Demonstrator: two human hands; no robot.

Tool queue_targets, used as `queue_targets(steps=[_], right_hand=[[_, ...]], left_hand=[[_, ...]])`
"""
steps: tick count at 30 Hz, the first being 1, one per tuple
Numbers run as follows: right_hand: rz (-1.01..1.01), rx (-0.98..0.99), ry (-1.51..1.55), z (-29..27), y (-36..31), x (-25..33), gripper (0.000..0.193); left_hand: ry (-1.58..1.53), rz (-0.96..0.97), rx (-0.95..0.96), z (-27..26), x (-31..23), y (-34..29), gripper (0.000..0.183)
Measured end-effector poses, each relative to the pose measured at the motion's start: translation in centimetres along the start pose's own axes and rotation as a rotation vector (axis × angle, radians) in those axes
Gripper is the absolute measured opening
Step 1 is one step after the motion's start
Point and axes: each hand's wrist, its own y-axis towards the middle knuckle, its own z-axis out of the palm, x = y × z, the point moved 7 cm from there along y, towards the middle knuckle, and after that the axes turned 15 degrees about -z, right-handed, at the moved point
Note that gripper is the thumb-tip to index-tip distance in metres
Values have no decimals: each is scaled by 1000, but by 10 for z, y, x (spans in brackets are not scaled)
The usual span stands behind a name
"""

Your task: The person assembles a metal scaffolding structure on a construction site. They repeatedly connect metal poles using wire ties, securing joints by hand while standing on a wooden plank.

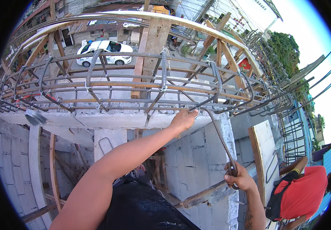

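Note:
A bent, ribbed steel bar slants between my two hands, its upper end curving in toward the rebar cage. My left hand reaches across to the cage's lower edge, its fingers closed at that upper bend. Lower right, my right hand is wrapped round the bar's lower part. Dark curved metal shows above and below the right fist; I cannot tell whether it all belongs to the bar. The rebar cage, tied with pale wire, lies lengthwise over the concrete block wall.
A bundle of tie wire hangs on the wall at left. Wooden boards and a rough timber stand around me. A person in a red shirt is at lower right. Below, a white car is on the street.

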Motion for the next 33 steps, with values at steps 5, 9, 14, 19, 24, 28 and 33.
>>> queue_targets(steps=[5,9,14,19,24,28,33], right_hand=[[115,-22,411,0,-4,10,39],[195,164,823,35,-2,19,28],[320,41,602,39,0,28,25],[285,8,175,51,4,30,20],[170,-58,-389,65,18,-4,20],[125,-130,-519,64,27,-36,27],[59,-130,-660,40,33,-75,36]], left_hand=[[-252,-205,229,10,8,14,22],[-207,-233,269,6,7,15,14],[-134,-127,206,2,15,27,18],[251,149,-255,-16,9,38,42],[458,544,-522,-14,7,34,87],[263,622,-220,-6,13,53,79],[230,712,-125,6,12,66,42]])
